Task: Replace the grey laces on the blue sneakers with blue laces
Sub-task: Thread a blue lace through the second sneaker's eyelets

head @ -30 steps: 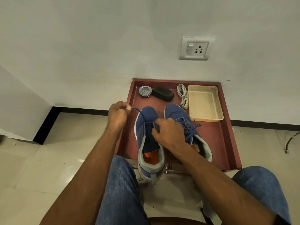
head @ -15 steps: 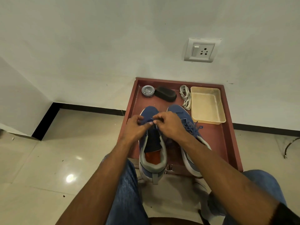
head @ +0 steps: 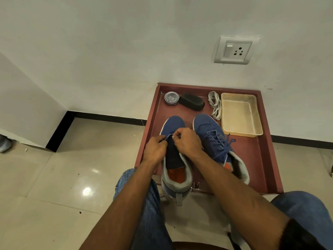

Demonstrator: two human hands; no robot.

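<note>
Two blue sneakers stand on a reddish-brown tray (head: 264,159). The left sneaker (head: 173,123) has its tongue bare below my hands. My left hand (head: 155,149) and my right hand (head: 187,141) meet over its upper eyelets, and both pinch a thin blue lace (head: 169,136) that runs between them. The right sneaker (head: 207,125) carries a blue lace (head: 219,141) threaded through and loosely tied. A bundle of grey laces (head: 215,105) lies at the back of the tray.
A round tin (head: 171,98) and a black sponge (head: 191,101) sit at the tray's back left. A beige plastic bin (head: 240,114) stands at its back right. The tray abuts a white wall with a socket (head: 234,50). My knees in jeans flank the near edge.
My left hand, held out to the left with the lace drawn taut a second ago, has come back to the left sneaker. Both hands now meet over its eyelets.
</note>
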